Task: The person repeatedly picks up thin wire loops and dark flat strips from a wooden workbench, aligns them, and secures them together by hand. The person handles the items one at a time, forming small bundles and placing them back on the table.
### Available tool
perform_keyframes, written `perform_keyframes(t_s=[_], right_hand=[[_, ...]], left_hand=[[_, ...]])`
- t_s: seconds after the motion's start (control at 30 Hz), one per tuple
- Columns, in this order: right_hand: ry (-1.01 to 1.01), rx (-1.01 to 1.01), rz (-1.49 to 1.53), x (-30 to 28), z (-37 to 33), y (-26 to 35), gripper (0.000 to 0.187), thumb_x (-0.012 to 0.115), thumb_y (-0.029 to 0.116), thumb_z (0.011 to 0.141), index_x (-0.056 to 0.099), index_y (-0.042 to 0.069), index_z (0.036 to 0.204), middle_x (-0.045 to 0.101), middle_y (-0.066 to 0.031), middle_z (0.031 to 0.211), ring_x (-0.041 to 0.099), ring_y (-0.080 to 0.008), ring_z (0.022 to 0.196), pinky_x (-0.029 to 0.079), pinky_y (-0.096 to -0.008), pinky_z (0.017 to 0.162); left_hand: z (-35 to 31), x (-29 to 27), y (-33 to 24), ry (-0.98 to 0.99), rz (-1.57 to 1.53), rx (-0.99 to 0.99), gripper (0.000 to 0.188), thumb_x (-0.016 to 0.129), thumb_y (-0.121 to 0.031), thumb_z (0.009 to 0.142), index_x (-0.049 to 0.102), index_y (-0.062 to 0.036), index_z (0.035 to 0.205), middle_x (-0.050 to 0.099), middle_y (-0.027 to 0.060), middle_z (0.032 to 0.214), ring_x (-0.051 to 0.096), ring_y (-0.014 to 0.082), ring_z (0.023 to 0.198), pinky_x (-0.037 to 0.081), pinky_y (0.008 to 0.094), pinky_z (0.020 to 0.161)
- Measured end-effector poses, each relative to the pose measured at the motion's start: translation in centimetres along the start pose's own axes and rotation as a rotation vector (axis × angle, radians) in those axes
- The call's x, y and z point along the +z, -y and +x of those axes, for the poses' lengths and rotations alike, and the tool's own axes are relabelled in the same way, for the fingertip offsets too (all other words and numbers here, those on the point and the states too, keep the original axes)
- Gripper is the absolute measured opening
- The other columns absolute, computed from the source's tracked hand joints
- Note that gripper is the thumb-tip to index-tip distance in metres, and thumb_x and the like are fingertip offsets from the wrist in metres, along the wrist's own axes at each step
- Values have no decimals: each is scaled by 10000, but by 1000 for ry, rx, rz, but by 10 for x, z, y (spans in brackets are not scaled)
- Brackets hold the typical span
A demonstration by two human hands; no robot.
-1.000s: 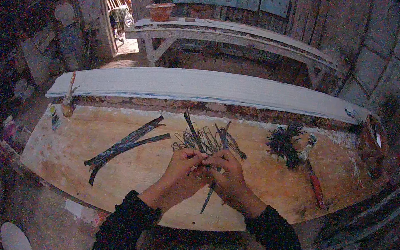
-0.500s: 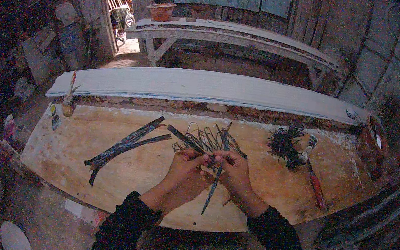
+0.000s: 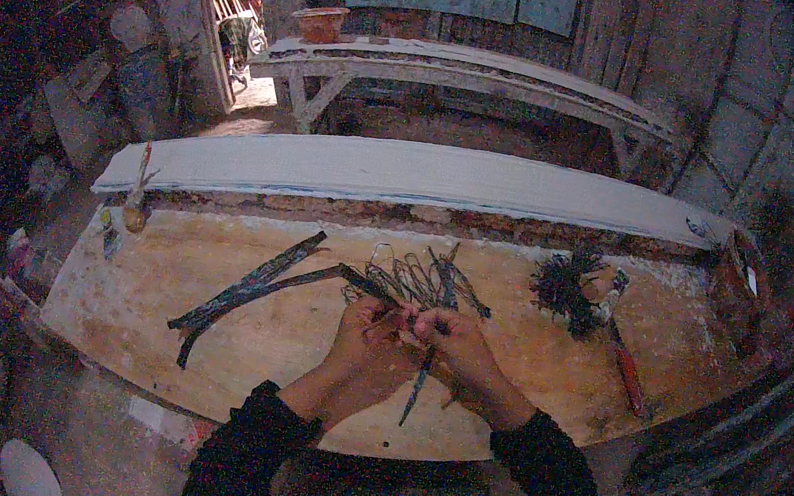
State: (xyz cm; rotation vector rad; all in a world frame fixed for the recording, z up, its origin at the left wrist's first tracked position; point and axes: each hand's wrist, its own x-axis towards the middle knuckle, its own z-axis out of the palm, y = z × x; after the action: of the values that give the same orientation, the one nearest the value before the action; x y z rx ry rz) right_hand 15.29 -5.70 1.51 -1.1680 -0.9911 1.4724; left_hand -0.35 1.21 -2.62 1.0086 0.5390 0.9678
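My left hand (image 3: 366, 349) and my right hand (image 3: 468, 353) meet above the front middle of a wooden board (image 3: 270, 372). The left fingers are closed on a dark flat strip (image 3: 363, 281), whose free end points up and left. Right thumb and fingers pinch close against the left fingertips; what lies between them is hidden. Just beyond the hands sits a tangle of thin looped wire (image 3: 404, 274). A narrow blue-black strip (image 3: 415, 391) shows below the right hand. More dark strips (image 3: 247, 279) lie crossed at the left.
On the right are a black bristly bundle (image 3: 563, 285) and a red-handled tool (image 3: 627, 369). A small round-bottomed object with a stick (image 3: 135, 209) stands at the left. Behind the board runs a long whitish plank (image 3: 407, 174); farther back, a bench (image 3: 472, 62) bears a reddish pot (image 3: 319, 24).
The dark strip in my left hand has dipped, its free end now lower and bent near the strips at left. My right fingers have moved slightly left and down, closer against the left ones.
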Motion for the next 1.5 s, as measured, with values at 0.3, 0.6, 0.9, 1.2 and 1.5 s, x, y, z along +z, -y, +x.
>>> perform_keyframes(t_s=[0.3,0.6,0.9,1.2,1.5], right_hand=[[244,102,304,-12,11,-15,196,569,173,892,556,45,1040,583,-9,883,564,-100,765,518,-270,682],[-163,-174,0,0,13,-11,85,639,88,838,570,38,847,594,-37,854,578,-131,783,500,-280,707],[-296,-642,-369,3,8,-16,108,663,42,783,586,48,859,594,-83,927,580,-190,859,463,-299,777],[-89,-991,-643,-1,-3,-11,238,604,-84,744,579,35,949,545,-182,1144,556,-293,1059,461,-374,906],[-59,-825,-632,3,-10,6,269,555,-132,752,570,25,970,602,-128,1014,599,-250,958,483,-349,826]], left_hand=[[5,-5,7,23,13,-42,106,624,-70,846,531,-61,898,616,51,829,605,134,716,496,246,564],[-6,17,-14,-8,-205,-94,171,669,-11,789,534,-73,876,614,48,811,606,137,700,502,262,560],[-27,49,-44,-18,-356,-239,77,641,-76,829,572,-56,855,597,44,749,540,114,584,479,305,527],[-14,35,-32,22,-274,-216,53,647,-57,814,609,-36,845,610,49,753,549,110,610,482,302,545],[-15,38,-46,-12,114,-136,128,668,-46,790,642,-11,909,650,75,869,570,116,703,500,300,623]])
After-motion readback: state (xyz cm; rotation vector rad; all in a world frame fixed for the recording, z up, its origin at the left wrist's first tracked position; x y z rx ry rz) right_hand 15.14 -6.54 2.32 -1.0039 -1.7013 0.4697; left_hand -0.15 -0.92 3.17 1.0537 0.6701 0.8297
